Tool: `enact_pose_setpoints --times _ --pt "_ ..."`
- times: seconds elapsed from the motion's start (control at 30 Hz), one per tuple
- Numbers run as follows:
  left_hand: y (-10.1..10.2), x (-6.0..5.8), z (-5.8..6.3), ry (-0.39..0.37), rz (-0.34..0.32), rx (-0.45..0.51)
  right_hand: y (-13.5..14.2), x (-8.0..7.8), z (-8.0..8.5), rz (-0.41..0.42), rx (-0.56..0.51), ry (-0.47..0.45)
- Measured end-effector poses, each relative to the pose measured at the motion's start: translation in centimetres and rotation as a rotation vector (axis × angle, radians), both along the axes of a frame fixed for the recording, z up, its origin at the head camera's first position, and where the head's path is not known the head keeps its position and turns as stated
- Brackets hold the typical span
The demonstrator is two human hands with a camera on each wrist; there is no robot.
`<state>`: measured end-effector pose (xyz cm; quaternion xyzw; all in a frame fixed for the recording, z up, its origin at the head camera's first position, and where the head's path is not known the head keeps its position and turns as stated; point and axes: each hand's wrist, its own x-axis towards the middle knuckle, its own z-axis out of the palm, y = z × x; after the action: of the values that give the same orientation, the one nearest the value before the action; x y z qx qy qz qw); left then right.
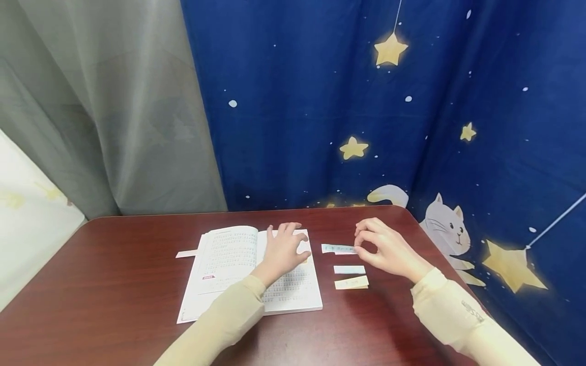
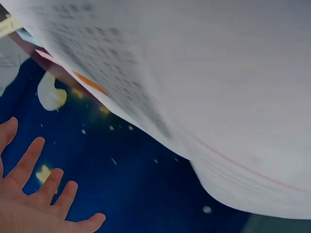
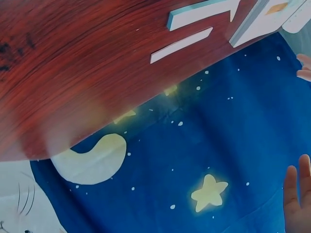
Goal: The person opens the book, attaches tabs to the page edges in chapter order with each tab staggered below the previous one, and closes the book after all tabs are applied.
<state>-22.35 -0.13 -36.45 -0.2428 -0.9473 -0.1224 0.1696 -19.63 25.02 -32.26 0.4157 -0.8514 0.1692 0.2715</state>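
Note:
An open book point(image 1: 293, 300) with printed pages lies on the table. Above its right page is my left hand point(image 1: 281, 252), fingers spread and holding nothing; the left wrist view also shows this hand point(image 2: 43, 204) with fingers apart. A small orange tab point(image 3: 277, 8) shows on the page in the right wrist view. My right hand point(image 1: 386, 249) hovers right of the book, fingers loosely bent, thumb and forefinger apart. Its thumb overlaps the right end of a blue paper strip point(image 1: 338, 248) in the head view. A pink strip point(image 3: 182, 45) lies close beside the blue one.
Nearer the front lie a pale blue strip point(image 1: 349, 269) and yellow strips point(image 1: 351, 282). A pale strip point(image 1: 186, 253) sticks out from the book's left side. Behind the dark red table point(image 1: 114, 284) hang a grey curtain point(image 1: 151, 127) and a blue star-patterned curtain point(image 1: 293, 127).

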Motion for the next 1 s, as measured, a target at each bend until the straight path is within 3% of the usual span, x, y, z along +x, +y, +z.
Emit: enact_pose_setpoints --times 0.17,0.4,0.77,1.0 --pt "-2.1 -0.1 0.3 0.019 0.021 0.038 -0.7 -0.7 -0.2 -0.022 -0.013 -0.1" --pt "-3.5 -0.2 -0.1 0.028 0.043 0.068 -1.6 -2.2 -0.8 -0.072 0.024 -0.26" --pt "-2.6 0.1 -0.8 -0.02 0.024 0.044 -2.0 -5.2 -3.2 -0.1 0.055 -0.533" --pt "-1.9 -0.1 -1.3 -0.043 0.004 0.043 -2.5 -6.1 -4.3 -0.092 0.062 -0.589"
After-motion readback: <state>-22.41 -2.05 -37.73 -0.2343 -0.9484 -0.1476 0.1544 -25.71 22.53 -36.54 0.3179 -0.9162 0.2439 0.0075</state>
